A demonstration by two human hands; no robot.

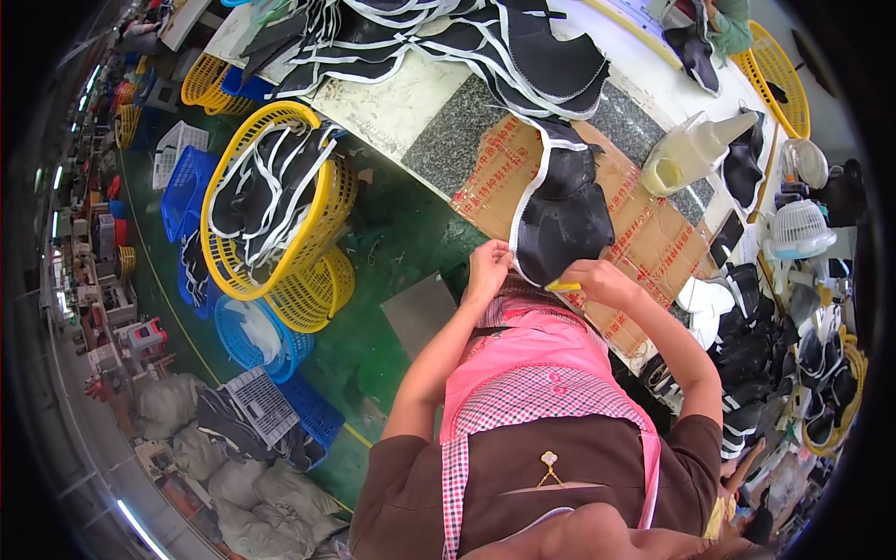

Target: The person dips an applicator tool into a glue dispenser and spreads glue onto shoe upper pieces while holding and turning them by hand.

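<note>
A black shoe upper piece (pixel 560 219) with white edging lies on brown printed cardboard (pixel 653 243), its near end at the table's front edge. Part of its surface shines as if wet. At its near left edge, my left hand (pixel 490 267) is closed, fingertips pinching the white edging. My right hand (pixel 602 282) is closed around a slim yellow tool (pixel 564 286), whose end lies against the piece's near rim; its exact kind I cannot make out. Beyond the cardboard on the right stands a translucent bottle (pixel 691 154) with a cone-shaped top, holding a yellowish liquid.
A heap of black, white-edged pieces (pixel 448 47) covers the table's far side. To the left, a yellow basket (pixel 217 252) holds similar pieces above another yellow basket (pixel 322 294). Right of the bottle is a white fan-like thing (pixel 801 229). A co-worker's sleeve (pixel 733 28) shows far right.
</note>
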